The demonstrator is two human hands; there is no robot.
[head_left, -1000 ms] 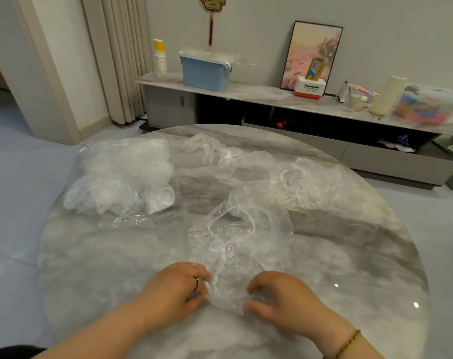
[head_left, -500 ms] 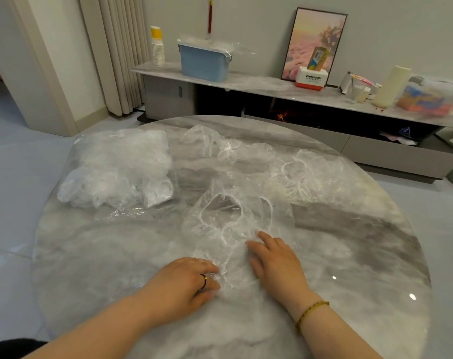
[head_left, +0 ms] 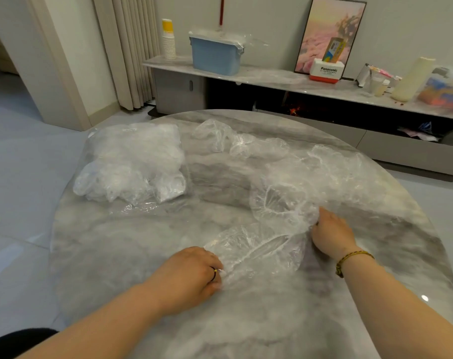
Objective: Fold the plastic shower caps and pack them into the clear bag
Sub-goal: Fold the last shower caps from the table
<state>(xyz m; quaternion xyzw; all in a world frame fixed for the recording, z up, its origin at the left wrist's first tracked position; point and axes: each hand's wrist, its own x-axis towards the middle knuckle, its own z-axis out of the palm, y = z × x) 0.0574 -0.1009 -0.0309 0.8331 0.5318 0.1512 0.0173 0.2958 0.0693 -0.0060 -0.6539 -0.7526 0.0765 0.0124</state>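
Pinching the near-left end of the cap (head_left: 259,251) with the left grip (head_left: 194,277), clutching its far-right edge with the right grip (head_left: 331,233). Lies on the worktop (head_left: 142,255) between them, long axis near-left to far-right. Must go far left to the bag (head_left: 132,161), nearer the left grip.

Round marble table (head_left: 116,255), pale tiled floor (head_left: 18,177), beige curtain (head_left: 132,47), grey sideboard (head_left: 272,76), framed picture (head_left: 321,35)

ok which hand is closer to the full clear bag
Left. The left hand, pinching a shower cap, is nearer the camera and right of the clear bag; the right hand is much farther right.
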